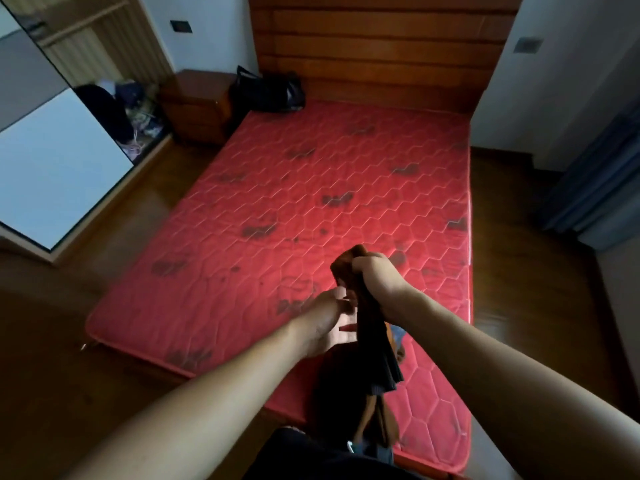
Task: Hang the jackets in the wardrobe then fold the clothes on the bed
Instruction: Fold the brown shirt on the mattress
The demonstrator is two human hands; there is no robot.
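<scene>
Red quilted mattress on wooden bed; wood floor around.

Red hexagon-quilted mattress with dark blotches, brown, perhaps ribbed garment, reddish-brown wooden headboard

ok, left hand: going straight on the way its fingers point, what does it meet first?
Most likely the dark garment hanging from the right hand and its grip. The left hand points at the hanging part, close beside it. Blur hides whether they touch, and depth is uncertain.
</scene>
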